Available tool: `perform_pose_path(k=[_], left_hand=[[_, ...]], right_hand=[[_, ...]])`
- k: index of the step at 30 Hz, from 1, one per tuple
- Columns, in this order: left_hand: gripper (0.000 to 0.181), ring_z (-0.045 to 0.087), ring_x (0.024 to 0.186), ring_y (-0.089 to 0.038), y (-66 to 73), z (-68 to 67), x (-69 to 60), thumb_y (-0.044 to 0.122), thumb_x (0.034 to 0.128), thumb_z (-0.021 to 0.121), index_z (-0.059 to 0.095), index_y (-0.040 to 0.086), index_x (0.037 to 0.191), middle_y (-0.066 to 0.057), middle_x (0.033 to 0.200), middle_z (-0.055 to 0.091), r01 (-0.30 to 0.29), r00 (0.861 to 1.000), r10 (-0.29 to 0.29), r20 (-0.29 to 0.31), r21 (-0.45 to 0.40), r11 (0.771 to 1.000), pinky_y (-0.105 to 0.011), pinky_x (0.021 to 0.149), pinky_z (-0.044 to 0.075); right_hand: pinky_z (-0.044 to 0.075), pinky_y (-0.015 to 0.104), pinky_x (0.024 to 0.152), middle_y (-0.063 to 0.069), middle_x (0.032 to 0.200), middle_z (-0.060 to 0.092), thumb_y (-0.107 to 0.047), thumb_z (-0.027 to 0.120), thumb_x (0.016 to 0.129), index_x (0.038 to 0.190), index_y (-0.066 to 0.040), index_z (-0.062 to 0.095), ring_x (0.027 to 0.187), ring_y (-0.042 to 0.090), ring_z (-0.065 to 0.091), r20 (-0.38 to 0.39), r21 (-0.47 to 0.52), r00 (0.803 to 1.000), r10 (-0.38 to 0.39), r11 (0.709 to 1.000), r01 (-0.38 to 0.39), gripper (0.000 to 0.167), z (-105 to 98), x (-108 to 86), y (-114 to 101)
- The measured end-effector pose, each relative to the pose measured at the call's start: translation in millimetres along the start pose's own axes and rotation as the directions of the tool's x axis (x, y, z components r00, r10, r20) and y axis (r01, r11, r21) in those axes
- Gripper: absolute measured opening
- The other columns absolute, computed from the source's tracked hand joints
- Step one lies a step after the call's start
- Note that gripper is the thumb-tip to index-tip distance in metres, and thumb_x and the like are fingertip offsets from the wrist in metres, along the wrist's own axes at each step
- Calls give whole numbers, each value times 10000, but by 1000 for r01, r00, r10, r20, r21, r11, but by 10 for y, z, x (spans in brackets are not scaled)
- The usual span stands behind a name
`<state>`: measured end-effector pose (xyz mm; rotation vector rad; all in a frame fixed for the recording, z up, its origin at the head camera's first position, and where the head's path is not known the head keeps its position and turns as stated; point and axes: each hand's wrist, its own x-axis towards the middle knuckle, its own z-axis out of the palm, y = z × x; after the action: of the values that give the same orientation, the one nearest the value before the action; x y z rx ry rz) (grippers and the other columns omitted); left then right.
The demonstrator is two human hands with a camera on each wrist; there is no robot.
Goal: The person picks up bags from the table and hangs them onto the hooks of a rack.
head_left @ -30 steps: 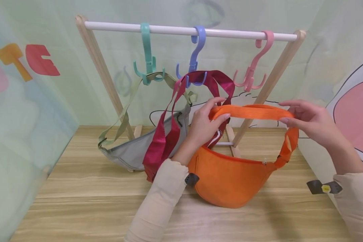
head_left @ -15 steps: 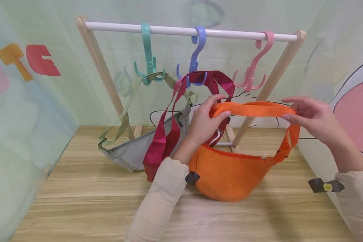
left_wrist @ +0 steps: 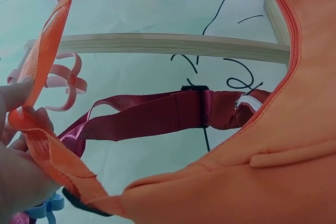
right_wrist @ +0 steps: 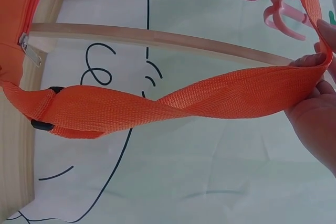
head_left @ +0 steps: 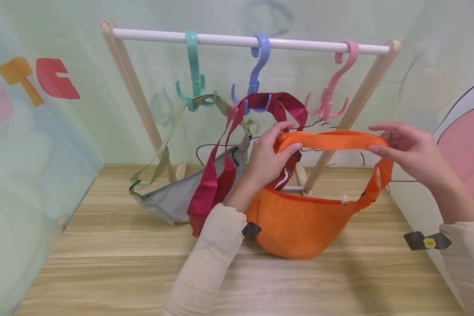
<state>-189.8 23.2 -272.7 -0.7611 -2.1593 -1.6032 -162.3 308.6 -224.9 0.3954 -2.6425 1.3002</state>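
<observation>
My left hand (head_left: 266, 156) pinches one end of the orange strap (head_left: 332, 140) between thumb and fingers. At the other end, my right hand (head_left: 412, 151) pinches the same strap, keeping its top stretched level. Below hangs the orange waist bag (head_left: 300, 221), its zipper edge upward and its underside close to the table. The right wrist view shows the strap twisted between a black buckle (right_wrist: 43, 125) and my fingers. Behind the strap, a pink hook (head_left: 327, 98) hangs bare. A crimson bag's strap (head_left: 213, 175) loops over the blue hook (head_left: 253, 83), close to my left hand.
A wooden rack with a white rail (head_left: 229, 40) carries the hooks. From the green hook (head_left: 194, 83) hangs a grey waist bag (head_left: 181, 197) by its olive strap. Printed curtains stand around the wooden table (head_left: 122, 263).
Both hands have risen slightly, lifting the orange bag and strap a little. My right hand has also shifted slightly right. The other bags and the hooks stay where they were.
</observation>
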Motion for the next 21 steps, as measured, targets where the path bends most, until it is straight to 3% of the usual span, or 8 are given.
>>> perform_pose_path(k=[11,21], left_hand=[[396,533,796,-149,38,-18,26,154,854,648,521,73,1220,-68,942,582,0,1000,0,-1,32,999,-193,657,467],[376,515,813,-154,65,-52,67,146,846,657,540,82,1198,-69,958,584,6,1000,-6,4,9,1000,-206,658,456]], right_hand=[[428,183,606,14,786,571,-34,661,821,1234,-112,562,680,104,560,2,27,1000,-27,999,27,432,-20,18,-31],[437,161,632,30,794,571,35,639,815,1240,-70,550,687,94,571,-1,60,996,-88,994,88,447,-56,33,-57]])
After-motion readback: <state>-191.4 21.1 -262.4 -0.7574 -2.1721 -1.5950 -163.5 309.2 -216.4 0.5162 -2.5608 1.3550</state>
